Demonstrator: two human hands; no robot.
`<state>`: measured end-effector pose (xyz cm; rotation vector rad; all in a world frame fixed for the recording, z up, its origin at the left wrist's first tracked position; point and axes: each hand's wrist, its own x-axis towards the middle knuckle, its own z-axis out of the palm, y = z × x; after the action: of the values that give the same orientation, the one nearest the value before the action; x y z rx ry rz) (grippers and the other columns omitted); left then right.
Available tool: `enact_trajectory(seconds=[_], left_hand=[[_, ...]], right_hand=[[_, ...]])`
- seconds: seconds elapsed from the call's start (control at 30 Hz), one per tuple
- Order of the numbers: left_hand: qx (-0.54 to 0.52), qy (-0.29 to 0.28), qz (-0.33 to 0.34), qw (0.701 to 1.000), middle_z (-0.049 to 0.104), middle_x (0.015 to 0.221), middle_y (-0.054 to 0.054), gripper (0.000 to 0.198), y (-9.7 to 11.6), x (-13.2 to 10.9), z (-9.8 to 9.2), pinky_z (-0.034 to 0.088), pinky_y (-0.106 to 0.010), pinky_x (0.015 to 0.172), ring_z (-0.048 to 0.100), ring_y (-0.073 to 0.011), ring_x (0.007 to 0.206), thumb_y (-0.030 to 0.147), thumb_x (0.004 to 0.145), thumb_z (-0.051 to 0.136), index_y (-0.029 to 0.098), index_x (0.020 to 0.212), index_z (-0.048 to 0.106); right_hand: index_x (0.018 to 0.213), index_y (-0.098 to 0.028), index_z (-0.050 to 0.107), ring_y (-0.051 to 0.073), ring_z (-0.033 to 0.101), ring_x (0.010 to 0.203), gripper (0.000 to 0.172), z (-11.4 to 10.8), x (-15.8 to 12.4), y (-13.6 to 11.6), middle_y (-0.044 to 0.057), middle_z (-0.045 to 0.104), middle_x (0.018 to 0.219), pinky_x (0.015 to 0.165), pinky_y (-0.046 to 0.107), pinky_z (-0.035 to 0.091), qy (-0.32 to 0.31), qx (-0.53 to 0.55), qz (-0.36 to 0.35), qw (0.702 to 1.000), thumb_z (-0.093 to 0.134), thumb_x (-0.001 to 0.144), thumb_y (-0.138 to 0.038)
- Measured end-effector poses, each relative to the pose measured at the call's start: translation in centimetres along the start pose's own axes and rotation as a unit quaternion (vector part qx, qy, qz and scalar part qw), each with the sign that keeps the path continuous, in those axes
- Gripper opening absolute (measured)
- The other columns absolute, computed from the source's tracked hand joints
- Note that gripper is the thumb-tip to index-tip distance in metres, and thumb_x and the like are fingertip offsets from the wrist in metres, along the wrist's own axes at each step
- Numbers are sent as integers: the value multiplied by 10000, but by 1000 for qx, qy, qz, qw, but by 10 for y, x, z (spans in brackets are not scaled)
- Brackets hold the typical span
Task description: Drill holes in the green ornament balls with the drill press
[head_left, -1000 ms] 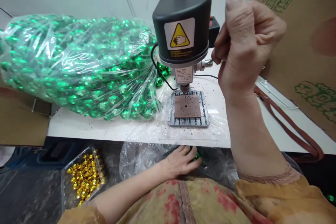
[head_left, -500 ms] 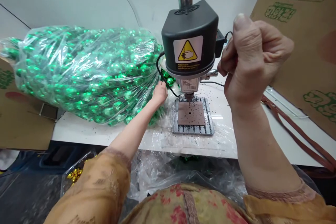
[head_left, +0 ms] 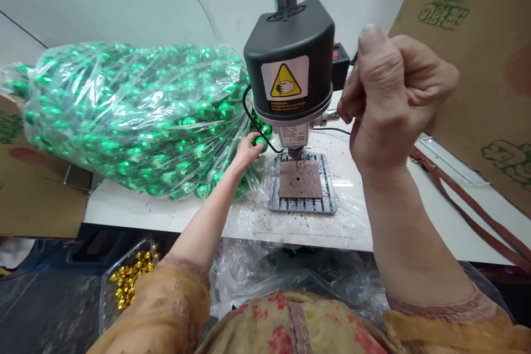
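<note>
In front of me stands a small bench drill press (head_left: 289,61) with a black housing and a yellow warning label. My right hand (head_left: 392,99) is closed in a fist at its right side, around the feed handle, which my fingers mostly hide; the silver handle hub (head_left: 329,115) shows beside my fingertips. My left hand (head_left: 248,150) pinches a shiny green ball (head_left: 259,142) at the mouth of a clear plastic bag (head_left: 136,116) full of similar green balls. Under the drill bit, a brown plate (head_left: 300,182) with a dark hole lies on the slotted metal base (head_left: 329,199).
Dark shavings dot the white table (head_left: 352,221). Cardboard boxes (head_left: 464,66) stand at right and left. A brown strap (head_left: 468,204) lies on the right. Below the table edge are a clear tub with gold pieces (head_left: 130,279) and loose plastic sheeting (head_left: 249,276). A black cable (head_left: 253,119) hangs by the drill.
My left hand has drawn back slightly leftward and down, with a green ball now showing in its fingers. The right hand stays closed at the handle. The view has shifted a little.
</note>
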<state>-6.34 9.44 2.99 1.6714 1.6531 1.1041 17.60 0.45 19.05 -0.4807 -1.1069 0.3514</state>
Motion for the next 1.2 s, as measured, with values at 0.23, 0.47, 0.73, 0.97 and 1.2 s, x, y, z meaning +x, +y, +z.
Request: enact_trajectory(seconds=[0.23,0.47,0.73,0.97,1.2], left_hand=[[-339,-24,-110,934,699,939,-11,571,29,-92,-7,629,-410,820,703,-176,831,305,695,797,226,1206,554],[-297,-41,-36,953,725,1155,-80,621,21,-104,33,537,-425,1055,690,-238,1103,391,658,917,205,1191,659],[-275,-113,43,954,731,1222,-108,698,6,-97,51,584,-447,1001,713,-267,1098,497,673,916,209,1253,655],[-207,-114,69,969,720,1205,-118,687,5,-99,56,580,-446,977,704,-271,1085,434,710,897,200,1294,621],[-124,-117,128,977,646,1321,-126,584,12,-106,57,519,-470,1058,632,-288,1210,323,790,828,216,1317,602]], right_hand=[[523,-200,482,31,340,400,473,-1,-1,3,-77,436,470,450,258,323,0,-12,-13,1000,661,914,-397],[521,-231,474,59,329,400,495,-1,-1,3,-64,433,472,449,299,333,-10,-16,-10,1000,643,886,-520],[518,-242,423,87,332,429,546,2,-1,1,-56,391,453,493,313,336,-2,-23,-12,1000,619,850,-629],[560,-257,425,124,407,522,514,1,-3,1,-20,444,536,586,344,394,-16,-50,33,998,550,936,-585],[570,-247,408,117,426,534,536,1,-3,3,-14,466,544,581,325,401,-23,-64,25,997,519,939,-620]])
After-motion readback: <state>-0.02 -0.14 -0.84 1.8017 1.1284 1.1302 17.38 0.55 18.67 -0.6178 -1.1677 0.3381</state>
